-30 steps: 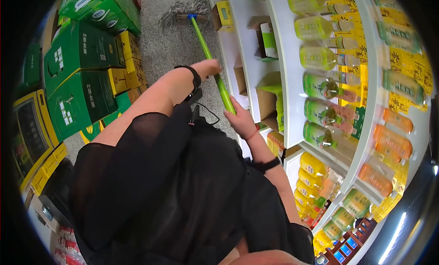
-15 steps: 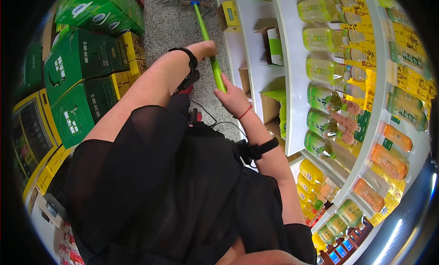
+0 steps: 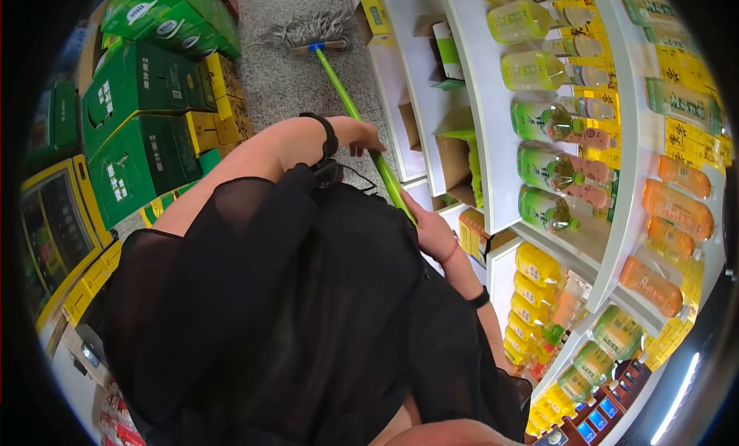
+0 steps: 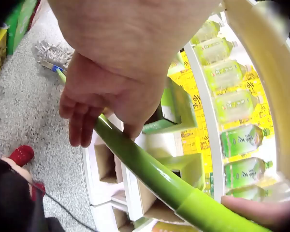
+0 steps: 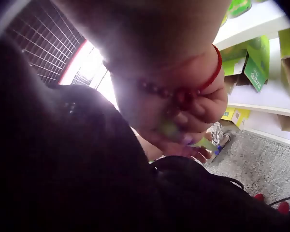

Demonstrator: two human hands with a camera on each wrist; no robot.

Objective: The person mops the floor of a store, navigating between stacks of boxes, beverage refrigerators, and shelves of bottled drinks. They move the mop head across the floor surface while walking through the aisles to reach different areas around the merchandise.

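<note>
A mop with a bright green handle point(image 3: 344, 92) and a grey string head point(image 3: 312, 30) lies slanted across the speckled floor, its head at the far end. My left hand point(image 3: 362, 136) holds the middle of the handle; in the left wrist view the green pole passes between its thumb and loosely bent fingers point(image 4: 79, 126). Nearer my body, my right hand point(image 3: 433, 234) grips the upper end, a red cord at its wrist. In the right wrist view that right hand point(image 5: 193, 113) appears curled, dark and partly blurred, with the mop head beyond it.
White shelves point(image 3: 493, 177) with bottles point(image 3: 543, 120) and cartons line the right side. Stacked green boxes point(image 3: 146, 165) and yellow boxes point(image 3: 223, 76) stand along the left, leaving a narrow floor strip point(image 3: 269, 84) between. A red shoe point(image 4: 21, 155) and a cable show below.
The mop head slid forward away from me, then came back closer. Both hands followed with the handle, and the right hand is now drawn back beside my body.
</note>
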